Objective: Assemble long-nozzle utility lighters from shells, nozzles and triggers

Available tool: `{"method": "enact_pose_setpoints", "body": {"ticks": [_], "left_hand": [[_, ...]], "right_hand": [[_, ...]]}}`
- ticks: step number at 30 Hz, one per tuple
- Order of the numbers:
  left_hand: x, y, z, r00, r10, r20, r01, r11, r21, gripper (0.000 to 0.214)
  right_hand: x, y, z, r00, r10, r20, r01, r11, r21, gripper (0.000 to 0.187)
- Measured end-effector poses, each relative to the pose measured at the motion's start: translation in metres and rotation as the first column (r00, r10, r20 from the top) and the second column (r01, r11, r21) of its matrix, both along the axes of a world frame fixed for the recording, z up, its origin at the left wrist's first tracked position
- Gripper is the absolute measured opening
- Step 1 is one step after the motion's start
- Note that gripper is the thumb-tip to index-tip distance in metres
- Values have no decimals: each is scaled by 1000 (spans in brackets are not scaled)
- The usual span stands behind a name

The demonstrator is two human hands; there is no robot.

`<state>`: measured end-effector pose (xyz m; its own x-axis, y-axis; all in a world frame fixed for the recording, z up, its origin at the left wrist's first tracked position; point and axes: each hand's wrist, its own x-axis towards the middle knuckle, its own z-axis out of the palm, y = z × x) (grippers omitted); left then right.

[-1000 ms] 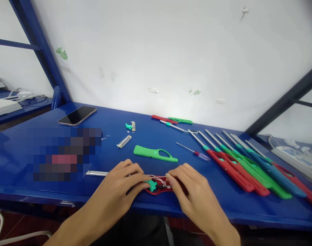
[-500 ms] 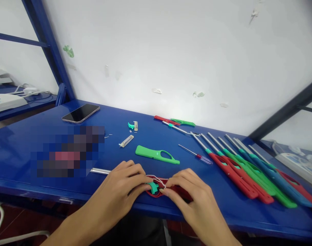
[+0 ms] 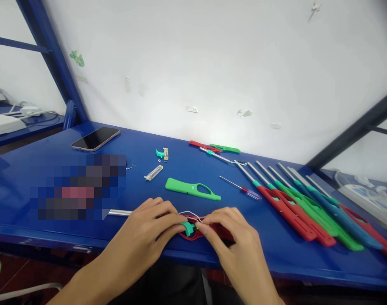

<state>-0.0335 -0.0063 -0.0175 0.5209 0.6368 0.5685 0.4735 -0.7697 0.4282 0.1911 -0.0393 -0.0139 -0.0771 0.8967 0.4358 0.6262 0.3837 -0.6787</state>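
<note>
In front of me lies an opened red lighter casing (image 3: 196, 237) with a metal tube (image 3: 118, 213) extending left. My left hand (image 3: 148, 231) is closed, thumb and fingers pinching a teal trigger (image 3: 189, 228) at the casing's loop. My right hand (image 3: 236, 237) is also closed; its thumb and index finger pinch a small pale part at the end of a thin white wire (image 3: 188, 213). The fingertips hide most of that part. Just beyond my hands rests a green casing half (image 3: 183, 187).
A screwdriver (image 3: 244, 190) lies beside a row of red, green and blue long-nosed lighters (image 3: 295, 212). Clear fuel tanks (image 3: 154, 172), one with a teal trigger, lie farther back. A phone (image 3: 96, 138) and a blurred-out item (image 3: 82, 188) are on the left.
The view has shifted slightly. My right fingertips have shifted a little at the casing, and a pale bit between them shows more clearly. My left hand keeps its pinch on the trigger.
</note>
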Motion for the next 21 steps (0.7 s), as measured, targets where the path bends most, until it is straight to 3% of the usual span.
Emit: {"method": "enact_pose_setpoints", "body": {"ticks": [21], "left_hand": [[1, -7, 5, 990, 67, 124, -66, 998, -12, 16]], "right_hand": [[7, -2, 11, 974, 75, -215, -105, 985, -135, 14]]}}
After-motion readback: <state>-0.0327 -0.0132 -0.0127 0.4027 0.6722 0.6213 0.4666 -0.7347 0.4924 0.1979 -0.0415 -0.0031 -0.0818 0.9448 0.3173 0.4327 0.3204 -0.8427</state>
